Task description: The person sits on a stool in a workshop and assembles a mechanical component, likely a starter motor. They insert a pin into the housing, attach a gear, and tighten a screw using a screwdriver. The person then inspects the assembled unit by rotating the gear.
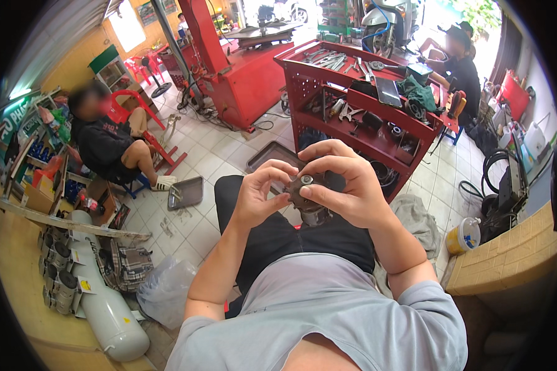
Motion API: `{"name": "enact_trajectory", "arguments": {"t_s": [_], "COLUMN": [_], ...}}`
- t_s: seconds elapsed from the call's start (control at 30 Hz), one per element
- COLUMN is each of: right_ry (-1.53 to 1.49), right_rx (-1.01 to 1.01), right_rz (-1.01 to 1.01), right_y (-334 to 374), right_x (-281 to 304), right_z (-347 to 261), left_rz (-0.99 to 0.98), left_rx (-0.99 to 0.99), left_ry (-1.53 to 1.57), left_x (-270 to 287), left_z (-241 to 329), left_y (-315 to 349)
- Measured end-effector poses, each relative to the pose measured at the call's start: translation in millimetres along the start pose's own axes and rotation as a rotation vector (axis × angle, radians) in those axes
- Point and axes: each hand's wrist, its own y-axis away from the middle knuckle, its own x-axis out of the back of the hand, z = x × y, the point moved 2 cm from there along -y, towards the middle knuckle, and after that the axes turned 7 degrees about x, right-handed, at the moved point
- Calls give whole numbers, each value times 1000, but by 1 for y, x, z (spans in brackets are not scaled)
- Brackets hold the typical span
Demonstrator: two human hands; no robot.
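Note:
Just above my lap is a dark metal machine part [316, 214] with a shiny cylindrical lower end; its exact kind does not show. A small pale round piece [306, 180] sits at its top. My left hand [260, 190] is closed at the left side of the part, thumb and fingertips pinching there. From the right, my right hand [351, 181] wraps round it, the thumb pressed by the pale piece and the index finger arched over the top. My fingers hide much of the part.
Ahead stands a red tool cart [353, 133] with wrenches on top. A dark tray [272, 154] lies on the floor before it, another tray [185, 192] further left. One person [108, 136] sits at left, another [464, 68] beyond the cart. A grey gas cylinder [108, 309] lies lower left.

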Motion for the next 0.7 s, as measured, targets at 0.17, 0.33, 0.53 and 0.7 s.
{"name": "enact_trajectory", "arguments": {"t_s": [0.17,0.33,0.53,0.7], "right_ry": [-42,-59,-26,9], "right_rx": [-19,10,17,43], "right_rz": [27,5,-137,-231], "right_y": [-1,0,4,3], "right_x": [2,-2,-15,-17], "right_z": [1,1,-4,-13], "left_rz": [-16,-153,-238,-263], "left_rx": [31,193,285,221], "left_ry": [31,119,43,-80], "left_x": [-6,-28,-31,-27], "left_z": [7,29,12,16], "left_y": [5,7,21,15]}}
